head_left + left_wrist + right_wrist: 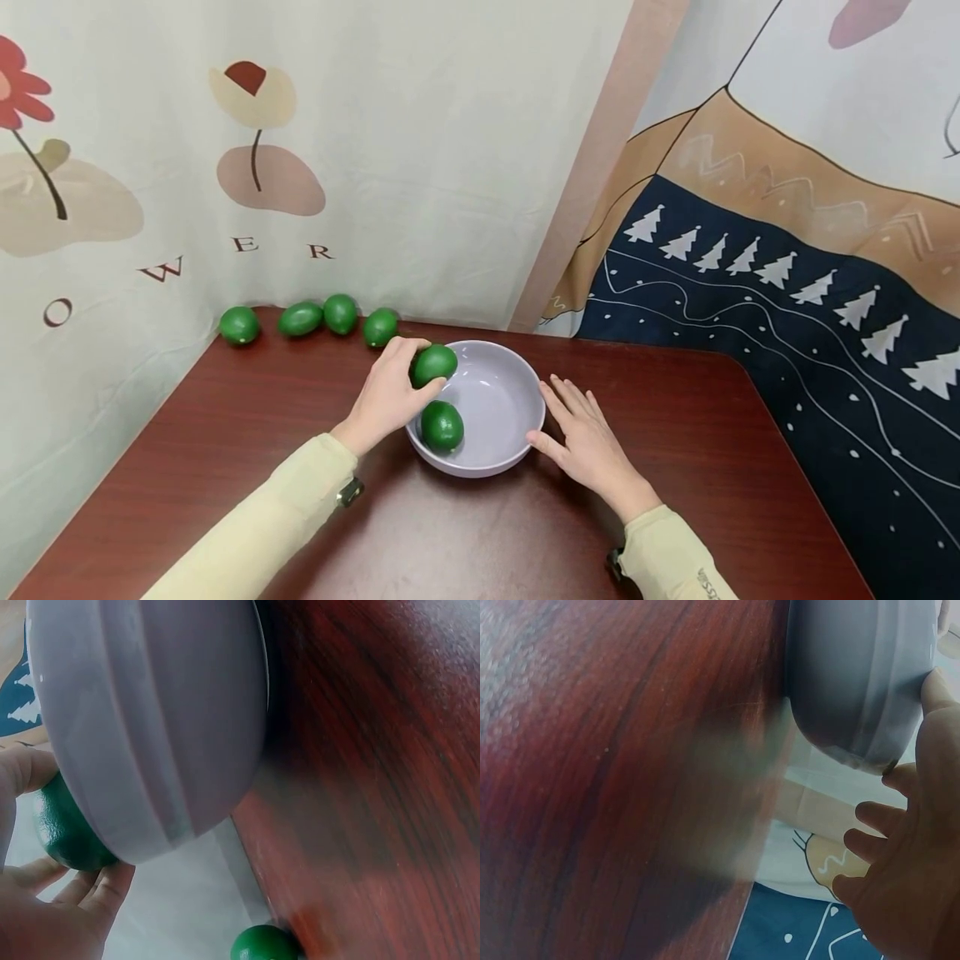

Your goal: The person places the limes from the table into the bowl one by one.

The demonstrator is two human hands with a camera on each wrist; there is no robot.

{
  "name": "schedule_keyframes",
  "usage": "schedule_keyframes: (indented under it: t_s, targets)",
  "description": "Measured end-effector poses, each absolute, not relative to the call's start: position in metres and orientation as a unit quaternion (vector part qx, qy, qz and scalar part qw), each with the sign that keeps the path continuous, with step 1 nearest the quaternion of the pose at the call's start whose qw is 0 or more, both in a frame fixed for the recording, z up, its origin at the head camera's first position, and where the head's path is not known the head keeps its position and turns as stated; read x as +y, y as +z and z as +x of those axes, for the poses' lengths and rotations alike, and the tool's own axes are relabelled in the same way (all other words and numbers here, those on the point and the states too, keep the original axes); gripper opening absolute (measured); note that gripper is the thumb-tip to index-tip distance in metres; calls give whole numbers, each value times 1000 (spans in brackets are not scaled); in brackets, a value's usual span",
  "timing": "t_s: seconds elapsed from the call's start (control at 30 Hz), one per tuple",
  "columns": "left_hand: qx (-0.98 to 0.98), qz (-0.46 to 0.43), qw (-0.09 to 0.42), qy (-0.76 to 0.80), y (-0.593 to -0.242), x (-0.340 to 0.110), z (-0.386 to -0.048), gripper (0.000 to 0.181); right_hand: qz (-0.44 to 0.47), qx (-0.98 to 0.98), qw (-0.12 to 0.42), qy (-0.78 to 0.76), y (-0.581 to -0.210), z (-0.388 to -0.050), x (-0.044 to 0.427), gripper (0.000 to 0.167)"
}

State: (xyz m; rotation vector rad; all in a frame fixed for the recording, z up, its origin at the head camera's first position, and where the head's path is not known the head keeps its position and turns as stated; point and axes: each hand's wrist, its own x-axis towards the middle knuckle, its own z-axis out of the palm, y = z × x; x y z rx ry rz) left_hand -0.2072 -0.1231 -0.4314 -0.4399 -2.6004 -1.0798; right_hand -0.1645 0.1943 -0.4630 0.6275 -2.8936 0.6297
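Pale yellow-green sleeves [247, 533] are covering both forearms, nearest to the camera, and a small black device [349, 492] is sitting at the left wrist. The left hand [384, 387] is gripping one green lime [435, 364] between its thumb and its fingers. This lime is overlapping the far left rim of the lavender bowl [501, 417]; whether it is touching the rim, the views are not showing clearly. Inside the bowl, a second lime [442, 427] is lying at the left side. The right hand [588, 442] is holding nothing: its fingers are lying extended and apart, with the thumb and the index finger touching the bowl's right side. The bowl is standing upright on the red-brown wood-grained surface [675, 417]. Along the far edge, to the left of the bowl, four more limes [340, 314] are lying in a row, the two middle ones close together. Behind them a white curtain [420, 167] is hanging, and at the right a dark blue cloth [675, 300] is showing white trees.
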Motion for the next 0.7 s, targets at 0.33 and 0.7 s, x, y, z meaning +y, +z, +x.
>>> schedule_keyframes:
  t_s: [0.33,0.7]
  targets:
    - [-901,-162,146,-376,-438,-114,-208,53,209,-953,60,209,-463,-164,194,79]
    - [-906,-160,125,-371,-441,-103,-206,53,206,-955,56,207,-463,-163,195,80]
